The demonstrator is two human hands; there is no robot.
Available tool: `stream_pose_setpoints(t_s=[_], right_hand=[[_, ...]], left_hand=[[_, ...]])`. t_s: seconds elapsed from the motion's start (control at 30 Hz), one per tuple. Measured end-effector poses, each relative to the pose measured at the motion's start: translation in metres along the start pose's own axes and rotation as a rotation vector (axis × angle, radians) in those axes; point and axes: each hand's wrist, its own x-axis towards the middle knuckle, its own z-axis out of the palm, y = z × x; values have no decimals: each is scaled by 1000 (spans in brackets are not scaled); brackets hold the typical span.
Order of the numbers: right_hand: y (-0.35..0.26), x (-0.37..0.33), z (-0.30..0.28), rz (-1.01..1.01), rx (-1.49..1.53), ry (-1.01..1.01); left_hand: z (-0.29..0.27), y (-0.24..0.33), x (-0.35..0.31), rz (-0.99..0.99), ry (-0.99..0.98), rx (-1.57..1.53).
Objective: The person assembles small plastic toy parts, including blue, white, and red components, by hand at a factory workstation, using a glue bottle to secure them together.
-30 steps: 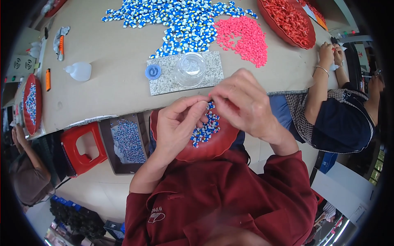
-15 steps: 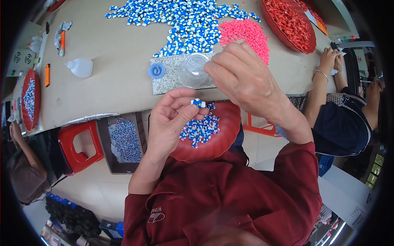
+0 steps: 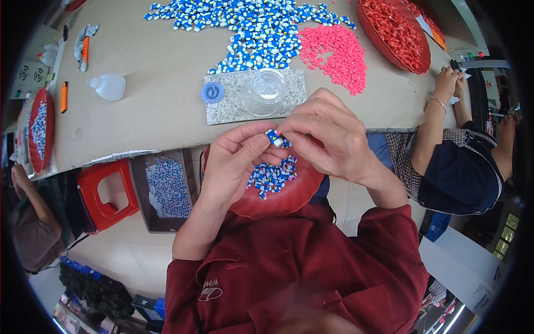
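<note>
My left hand (image 3: 228,164) pinches a small blue-and-white piece with a yellow patch (image 3: 275,137) between thumb and fingers. Against that piece, the fingertips of my right hand (image 3: 334,136) are pressed together; a speck of pink shows at their tips, partly hidden. Below both hands a red scalloped dish (image 3: 303,186) rests at my lap, holding similar blue, white and pink pieces (image 3: 272,177). Just beyond them lies a speckled stone slab (image 3: 225,114) bearing an upturned clear plastic cup (image 3: 266,94) and a small round blue container (image 3: 212,93).
Loose blue-and-white pieces (image 3: 258,42) and small pink pieces (image 3: 334,53) cover the table's far part. A white squeeze bottle (image 3: 110,87) and an orange cutter (image 3: 64,99) lie left. Another red dish (image 3: 392,36) stands far right. A co-worker's arms (image 3: 436,106) rest at right.
My right hand has come down from beside the clear cup to the piece in my left hand. The left hand stays nearly in place.
</note>
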Motion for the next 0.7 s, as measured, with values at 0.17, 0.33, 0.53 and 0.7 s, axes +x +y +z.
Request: stream_pose_setpoints(t_s=[0.17, 0.33, 0.53, 0.7], right_hand=[[1, -6, 3, -71, -102, -22], [-4, -19, 8, -127, -259, -64], [7, -27, -3, -100, -148, -137], [50, -20, -26, 215, -284, -34]], left_hand=[[1, -2, 0, -3, 2, -3], [0, -5, -1, -4, 40, -2], [-5, -7, -10, -48, 133, 299], [-29, -20, -22, -21, 137, 1229]])
